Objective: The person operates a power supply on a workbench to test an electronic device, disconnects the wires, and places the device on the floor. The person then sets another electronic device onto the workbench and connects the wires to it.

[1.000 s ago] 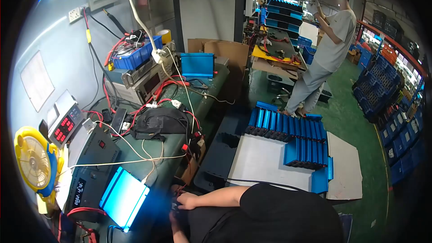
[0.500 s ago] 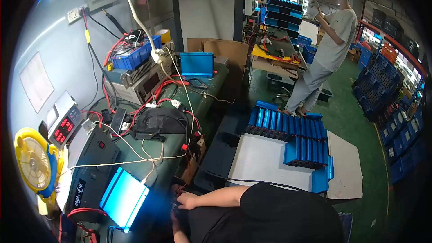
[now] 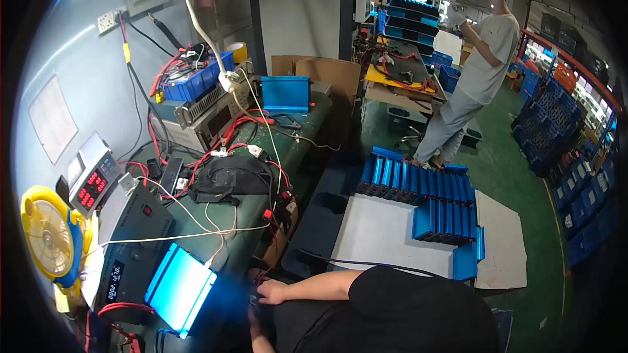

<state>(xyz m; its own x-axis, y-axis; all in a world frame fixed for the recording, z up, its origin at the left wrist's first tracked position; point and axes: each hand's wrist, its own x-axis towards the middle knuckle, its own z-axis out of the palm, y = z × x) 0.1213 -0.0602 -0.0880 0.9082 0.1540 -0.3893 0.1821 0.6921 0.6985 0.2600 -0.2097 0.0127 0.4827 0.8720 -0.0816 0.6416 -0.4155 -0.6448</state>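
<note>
At the bottom centre, by the edge of the green bench (image 3: 239,238), my right hand (image 3: 272,291) is curled with its fingertips in shadow. Just below it is my left hand (image 3: 256,327), mostly dark and partly hidden by my black clothing. Something small and dark lies between the two hands, too dim to make out. To their left, a shiny blue metal-cased unit (image 3: 180,289) rests on the bench, with a white plug lead at its far end and red and black leads near its lower end.
Meters with lit displays (image 3: 97,183), a yellow fan (image 3: 52,238), a black bag (image 3: 235,176) and loose cables crowd the bench. On the right, several blue units (image 3: 445,219) stand in rows on a white-topped surface. A co-worker (image 3: 481,65) stands beyond them.
The co-worker's raised hands have shifted slightly, and the head has moved a little. My own hands stay almost in place beside the bench edge.
</note>
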